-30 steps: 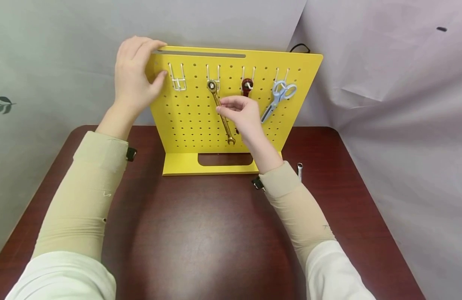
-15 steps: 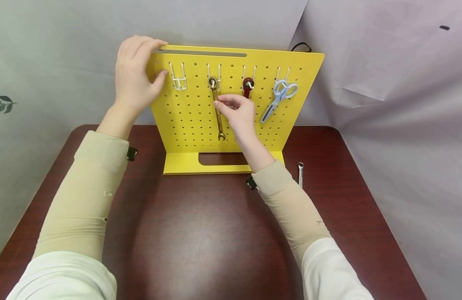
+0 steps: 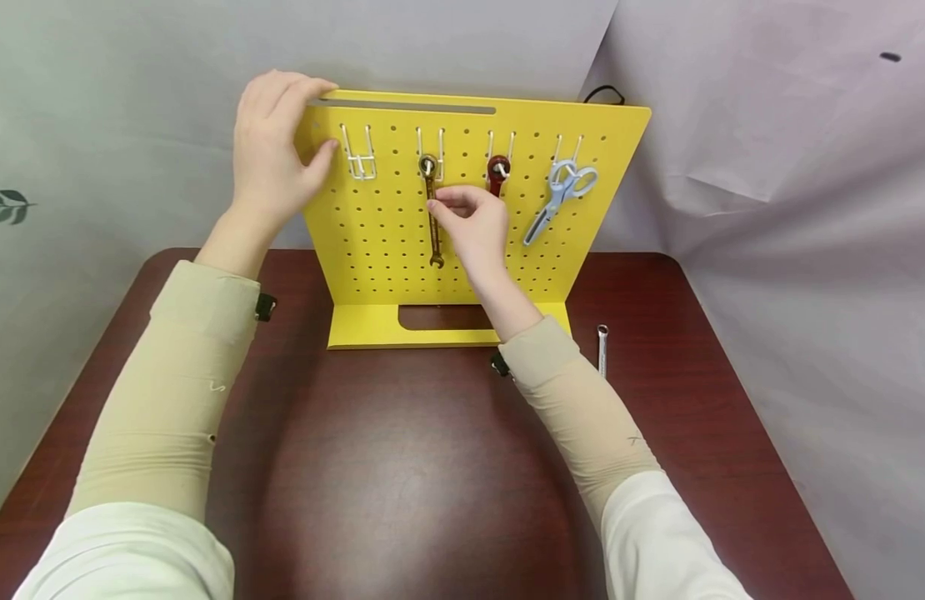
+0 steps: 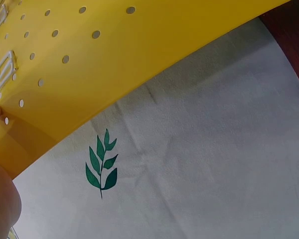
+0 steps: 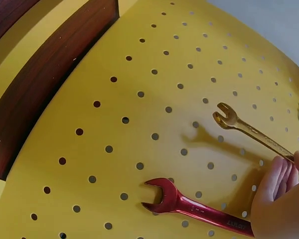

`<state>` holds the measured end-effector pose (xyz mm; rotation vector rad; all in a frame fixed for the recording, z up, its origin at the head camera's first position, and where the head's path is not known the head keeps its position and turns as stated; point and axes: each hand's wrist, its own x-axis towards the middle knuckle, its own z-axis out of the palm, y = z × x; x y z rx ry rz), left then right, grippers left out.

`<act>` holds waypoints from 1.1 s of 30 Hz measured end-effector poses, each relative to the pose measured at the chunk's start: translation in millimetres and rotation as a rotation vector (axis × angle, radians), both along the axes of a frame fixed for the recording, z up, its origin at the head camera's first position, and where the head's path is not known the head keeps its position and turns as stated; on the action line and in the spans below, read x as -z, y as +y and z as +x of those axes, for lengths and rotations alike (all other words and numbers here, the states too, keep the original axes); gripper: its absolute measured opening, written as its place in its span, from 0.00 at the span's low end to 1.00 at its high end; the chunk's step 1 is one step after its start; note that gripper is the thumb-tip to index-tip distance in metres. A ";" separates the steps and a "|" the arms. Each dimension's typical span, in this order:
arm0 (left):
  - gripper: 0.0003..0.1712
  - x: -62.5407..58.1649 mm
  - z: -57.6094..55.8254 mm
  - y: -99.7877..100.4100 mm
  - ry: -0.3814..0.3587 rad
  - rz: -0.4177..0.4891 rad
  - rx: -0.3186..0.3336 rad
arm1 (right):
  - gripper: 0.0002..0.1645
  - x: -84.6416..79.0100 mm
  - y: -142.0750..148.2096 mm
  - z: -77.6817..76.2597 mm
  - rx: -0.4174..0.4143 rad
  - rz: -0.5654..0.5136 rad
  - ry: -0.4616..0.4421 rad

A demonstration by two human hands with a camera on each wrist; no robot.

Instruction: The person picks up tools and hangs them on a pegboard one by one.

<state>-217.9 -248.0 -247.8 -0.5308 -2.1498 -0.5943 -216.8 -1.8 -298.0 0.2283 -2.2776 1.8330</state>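
My left hand (image 3: 273, 150) grips the upper left corner of a yellow pegboard (image 3: 616, 158), thumb on the front face and fingers over the edge. My right hand (image 3: 483, 225) pinches a gold combination wrench (image 3: 434, 233) by its shaft between thumb and fingers. The wrench's ring end is at the second white hook (image 3: 442, 150), the hook tip showing through the ring. In the right wrist view its open jaw end (image 5: 228, 117) stands off the board and casts a shadow. A red wrench (image 5: 204, 209) hangs beside it, partly hidden by my right hand.
Light blue scissors (image 3: 558, 196) hang on the rightmost hook. The leftmost white hook (image 3: 360, 158) bears no tool. A silver wrench (image 3: 602, 350) lies on the dark red table (image 3: 402, 467), right of the board, partly behind my right forearm.
The gold wrench has swung from slanted to nearly upright, its lower end moving left and toward the board. My right hand has shifted slightly left; my left hand stays put.
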 end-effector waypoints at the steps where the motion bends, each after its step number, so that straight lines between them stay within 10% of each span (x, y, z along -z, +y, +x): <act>1: 0.25 0.1 -0.1 0.0 0.001 0.000 -0.001 | 0.11 -0.2 0.1 0.5 0.000 0.005 0.003; 33: 0.25 -1.3 1.4 4.4 -0.005 -0.014 -0.012 | 0.18 3.0 60.1 39.6 -0.151 -0.117 0.084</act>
